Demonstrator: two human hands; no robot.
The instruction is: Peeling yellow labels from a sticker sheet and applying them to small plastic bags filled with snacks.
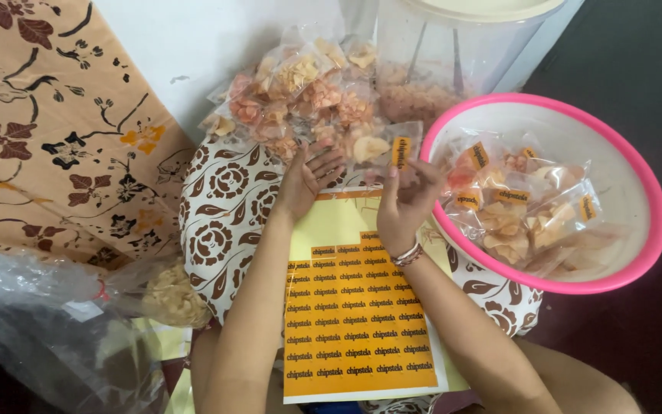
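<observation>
Both hands hold one small clear snack packet (381, 149) above the orange sticker sheet (354, 307), the left hand (308, 178) open-fingered beneath it, the right hand (408, 201) pinching its orange label (401, 152), which should be pressed flat and straight.

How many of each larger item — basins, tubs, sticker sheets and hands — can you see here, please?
Pink-rimmed basin: 1
Clear plastic tub: 1
Orange sticker sheet: 1
Hands: 2, left hand and right hand
Total: 5
</observation>
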